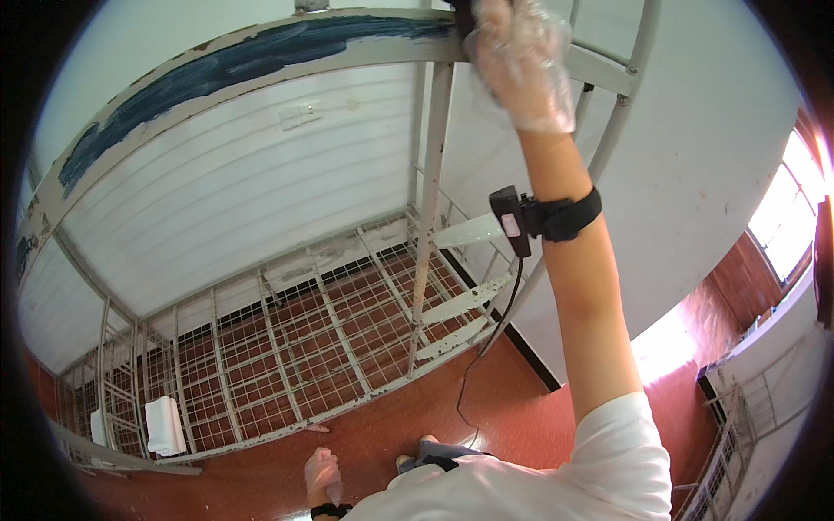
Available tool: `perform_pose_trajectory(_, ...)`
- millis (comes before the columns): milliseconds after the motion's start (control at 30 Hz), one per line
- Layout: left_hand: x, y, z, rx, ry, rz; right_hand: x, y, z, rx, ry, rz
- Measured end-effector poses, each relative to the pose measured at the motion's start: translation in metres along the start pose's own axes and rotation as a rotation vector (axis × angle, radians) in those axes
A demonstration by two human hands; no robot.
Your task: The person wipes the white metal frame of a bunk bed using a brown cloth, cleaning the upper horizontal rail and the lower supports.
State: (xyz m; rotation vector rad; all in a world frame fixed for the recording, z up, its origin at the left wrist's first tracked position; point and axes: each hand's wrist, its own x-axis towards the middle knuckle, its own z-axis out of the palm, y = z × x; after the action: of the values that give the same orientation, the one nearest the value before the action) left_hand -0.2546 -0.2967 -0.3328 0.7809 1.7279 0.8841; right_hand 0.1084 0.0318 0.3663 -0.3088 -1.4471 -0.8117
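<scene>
My right hand (pixel 521 62), in a clear plastic glove, reaches up to the upper rail (pixel 397 51) of a metal bunk bed. It grips a dark object (pixel 464 23) pressed to the rail; the hand and the frame's edge hide most of it, so its kind is unclear. Left of it, streaky dark blue paint (pixel 234 62) covers part of the rail's beige, chipped face. My left hand (pixel 322 472), also in a clear glove, hangs low beside my body with its fingers curled. Whether anything is inside it cannot be made out.
Below is the lower bunk's wire mesh base (pixel 280 352), with a folded white cloth (pixel 165 426) at its left end. A rusty post (pixel 430 215) and ladder steps (pixel 466 301) stand at right. A cable (pixel 464 384) hangs from my right wrist device (pixel 511 221) over the red floor (pixel 521 423).
</scene>
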Motion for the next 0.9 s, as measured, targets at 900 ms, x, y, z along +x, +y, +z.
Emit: perform_pose_trajectory(900, 0.092, 0.095, 0.032, 0.431, -0.092, 0.158, -0.038, -0.01, -0.008, -0.391, -0.173, -0.029)
